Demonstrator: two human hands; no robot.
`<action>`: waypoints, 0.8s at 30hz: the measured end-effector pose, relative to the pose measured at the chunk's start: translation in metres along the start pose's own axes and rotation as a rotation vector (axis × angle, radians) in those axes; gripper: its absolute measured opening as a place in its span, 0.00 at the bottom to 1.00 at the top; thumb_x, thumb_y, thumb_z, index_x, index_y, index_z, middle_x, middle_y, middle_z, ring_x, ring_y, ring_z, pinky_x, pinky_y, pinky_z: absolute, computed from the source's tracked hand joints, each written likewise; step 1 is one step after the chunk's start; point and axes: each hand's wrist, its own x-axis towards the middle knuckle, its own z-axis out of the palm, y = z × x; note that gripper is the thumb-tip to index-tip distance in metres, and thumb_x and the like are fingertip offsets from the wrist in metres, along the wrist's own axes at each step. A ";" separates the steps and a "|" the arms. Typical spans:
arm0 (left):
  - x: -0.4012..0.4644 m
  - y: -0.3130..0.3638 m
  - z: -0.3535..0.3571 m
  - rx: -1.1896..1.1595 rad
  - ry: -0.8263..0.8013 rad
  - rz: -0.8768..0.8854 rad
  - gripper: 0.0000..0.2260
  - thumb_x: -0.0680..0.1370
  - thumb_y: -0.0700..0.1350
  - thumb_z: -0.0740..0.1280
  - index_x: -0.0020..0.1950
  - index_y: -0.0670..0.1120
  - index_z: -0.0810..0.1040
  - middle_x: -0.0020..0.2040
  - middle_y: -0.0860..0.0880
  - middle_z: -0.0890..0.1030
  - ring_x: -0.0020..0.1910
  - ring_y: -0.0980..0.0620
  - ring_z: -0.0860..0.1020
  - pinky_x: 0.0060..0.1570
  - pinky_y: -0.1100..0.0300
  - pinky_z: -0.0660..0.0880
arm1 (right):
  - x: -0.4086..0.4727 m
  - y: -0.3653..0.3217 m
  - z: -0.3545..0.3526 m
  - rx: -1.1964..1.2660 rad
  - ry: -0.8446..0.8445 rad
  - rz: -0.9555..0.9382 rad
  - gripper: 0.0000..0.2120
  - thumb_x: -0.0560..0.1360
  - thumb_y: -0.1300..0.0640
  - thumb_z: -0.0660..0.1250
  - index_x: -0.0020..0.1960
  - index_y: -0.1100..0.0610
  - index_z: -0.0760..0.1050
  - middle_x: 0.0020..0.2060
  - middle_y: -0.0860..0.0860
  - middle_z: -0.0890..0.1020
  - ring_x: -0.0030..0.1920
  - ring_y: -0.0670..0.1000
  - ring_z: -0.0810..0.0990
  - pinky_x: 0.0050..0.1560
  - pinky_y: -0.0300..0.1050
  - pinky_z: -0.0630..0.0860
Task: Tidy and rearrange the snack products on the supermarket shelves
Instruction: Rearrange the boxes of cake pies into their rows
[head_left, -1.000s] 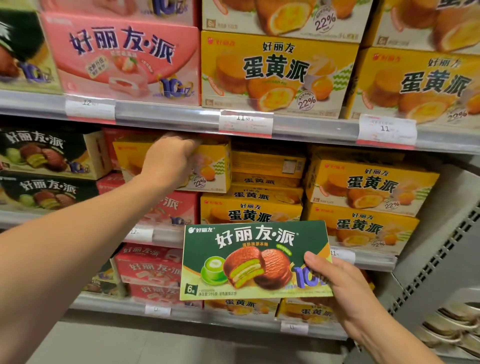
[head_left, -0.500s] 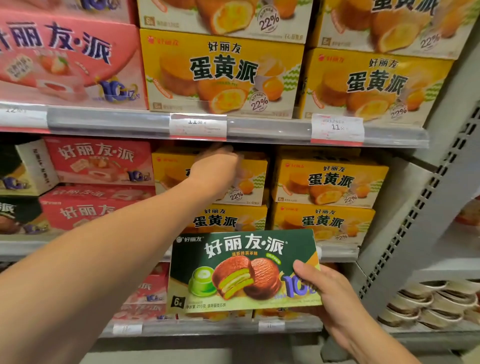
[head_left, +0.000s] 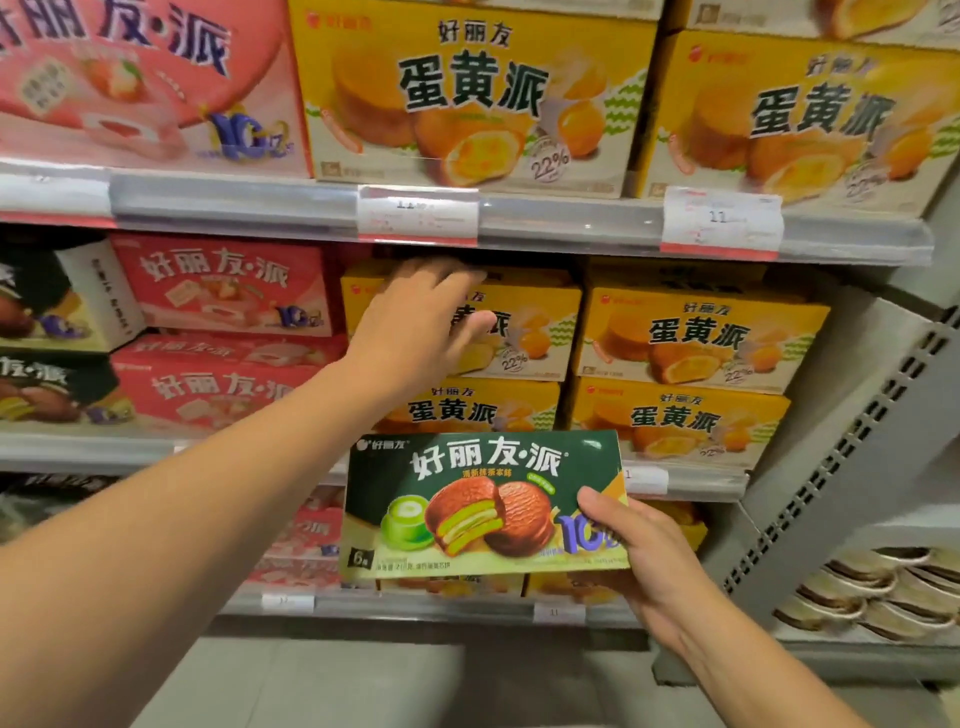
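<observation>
Green box (head_left: 483, 506) gripped by right hand (head_left: 641, 564), left hand (head_left: 421, 325) loose-fingered, covering yellow box (head_left: 524, 332) front.

A dark green box (head_left: 483, 504) with brown pies before yellow boxes (head_left: 696, 338), pink-red boxes (head_left: 223, 283) and grey shelves (head_left: 234, 200).

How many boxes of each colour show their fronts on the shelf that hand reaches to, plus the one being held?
Yellow boxes: 4
Pink boxes: 2
Dark boxes: 2
Green box, held by right hand: 1
Total: 9
</observation>
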 end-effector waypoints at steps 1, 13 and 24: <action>-0.015 -0.015 -0.005 -0.049 0.017 -0.044 0.20 0.81 0.57 0.60 0.67 0.46 0.74 0.63 0.44 0.76 0.63 0.43 0.71 0.60 0.46 0.70 | 0.004 0.000 0.008 0.011 0.002 0.016 0.24 0.59 0.50 0.81 0.51 0.57 0.84 0.49 0.63 0.84 0.47 0.62 0.85 0.42 0.53 0.81; -0.176 -0.049 -0.133 -0.887 0.007 -1.266 0.17 0.77 0.52 0.69 0.64 0.49 0.75 0.58 0.50 0.83 0.52 0.54 0.82 0.50 0.55 0.79 | -0.028 -0.085 0.142 -0.026 -0.189 0.289 0.25 0.61 0.52 0.77 0.56 0.59 0.81 0.48 0.61 0.85 0.46 0.60 0.85 0.43 0.51 0.82; -0.208 -0.071 -0.317 -1.105 0.001 -1.379 0.27 0.69 0.51 0.74 0.67 0.52 0.71 0.54 0.49 0.85 0.49 0.46 0.85 0.41 0.54 0.80 | -0.098 -0.161 0.262 -0.074 -0.340 0.437 0.25 0.60 0.47 0.79 0.55 0.53 0.81 0.50 0.57 0.85 0.48 0.57 0.85 0.41 0.47 0.81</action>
